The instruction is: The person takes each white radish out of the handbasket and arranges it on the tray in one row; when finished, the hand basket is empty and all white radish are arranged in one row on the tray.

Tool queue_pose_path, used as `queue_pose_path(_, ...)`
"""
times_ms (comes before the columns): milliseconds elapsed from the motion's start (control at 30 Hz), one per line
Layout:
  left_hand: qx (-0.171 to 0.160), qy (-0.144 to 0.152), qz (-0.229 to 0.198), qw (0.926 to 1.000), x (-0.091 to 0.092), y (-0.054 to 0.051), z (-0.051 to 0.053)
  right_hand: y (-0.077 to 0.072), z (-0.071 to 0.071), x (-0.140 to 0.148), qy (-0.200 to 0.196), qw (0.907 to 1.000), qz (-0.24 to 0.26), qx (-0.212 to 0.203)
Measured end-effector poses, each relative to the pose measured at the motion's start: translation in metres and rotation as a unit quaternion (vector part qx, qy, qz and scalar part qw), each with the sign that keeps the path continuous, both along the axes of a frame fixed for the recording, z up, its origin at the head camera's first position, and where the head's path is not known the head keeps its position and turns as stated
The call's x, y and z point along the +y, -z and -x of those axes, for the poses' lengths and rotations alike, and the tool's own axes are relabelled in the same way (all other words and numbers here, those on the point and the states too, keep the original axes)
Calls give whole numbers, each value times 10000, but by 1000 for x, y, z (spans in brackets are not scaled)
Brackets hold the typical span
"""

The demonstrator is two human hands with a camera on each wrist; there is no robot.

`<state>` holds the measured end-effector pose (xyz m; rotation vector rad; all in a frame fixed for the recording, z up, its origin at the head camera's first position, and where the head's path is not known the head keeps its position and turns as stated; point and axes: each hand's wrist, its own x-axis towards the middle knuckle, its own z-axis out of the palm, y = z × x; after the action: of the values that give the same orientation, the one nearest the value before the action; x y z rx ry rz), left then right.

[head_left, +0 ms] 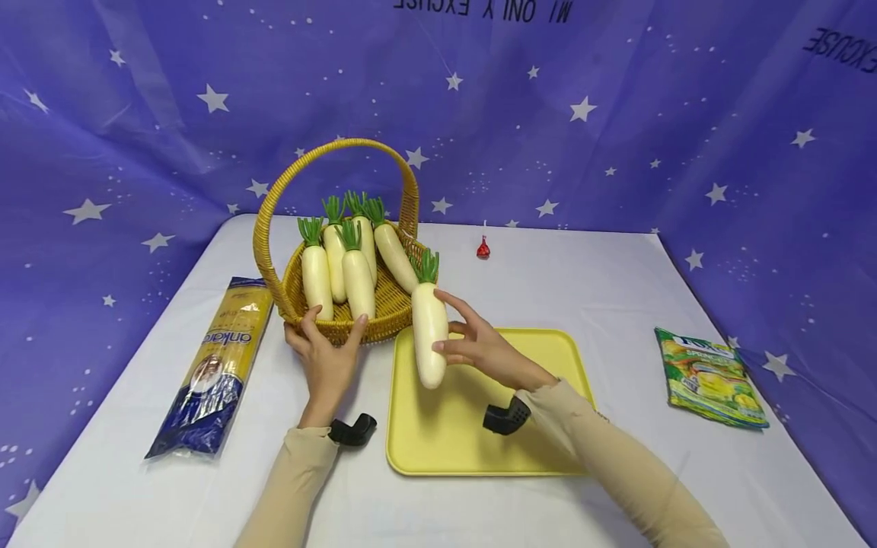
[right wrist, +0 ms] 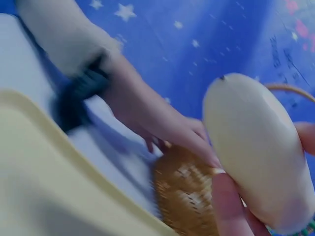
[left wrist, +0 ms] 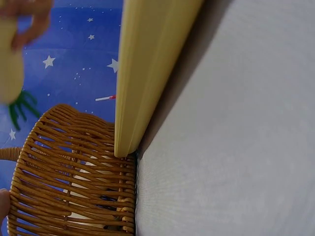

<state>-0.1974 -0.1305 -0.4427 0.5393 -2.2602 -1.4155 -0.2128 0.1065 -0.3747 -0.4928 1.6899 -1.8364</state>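
In the head view a white radish with green stalks is pinched between the thumb and fingers of my right hand, above the left part of a yellow tray. My left hand holds the near rim of a wicker basket. Several other radishes lie in the basket, among them one at its left. The right wrist view shows the held radish close up, with my left hand at the basket. The left wrist view shows the basket's woven side.
A yellow and blue packet lies left of the basket. At the right edge of the table is a green packet. A small red object sits behind the tray, and a starry purple cloth hangs at the back.
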Motion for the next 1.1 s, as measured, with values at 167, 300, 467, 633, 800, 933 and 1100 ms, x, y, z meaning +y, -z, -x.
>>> queue_pose_path(167, -38, 5, -46, 10000, 0, 0, 0, 13, -33, 10, 46, 9996, -272, 36)
queue_pose_path(300, -44, 32, -71, 10000, -1, -1, 0, 27, -47, 10, -86, 9990, -442, 12)
queue_pose_path(467, 21, 42, -70, 10000, -1, 0, 0, 45, -52, 4, -146, 9964, -821, -180)
queue_pose_path(633, 36, 51, -44, 10000, -1, 1, 0, 56, -52, -5, -131, 9944, -975, -392)
queue_pose_path(800, 35, 66, -66, 10000, 0, 2, -1, 60, -51, -12, -118, 9943, -940, -486)
queue_pose_path(933, 60, 84, -58, 9999, 0, 2, -1, 60, -51, -15, -130, 9937, -1059, -332)
queue_pose_path(1100, 84, 87, -8, 9999, -1, 1, -1, 58, -50, -17, -173, 9921, -1244, -80)
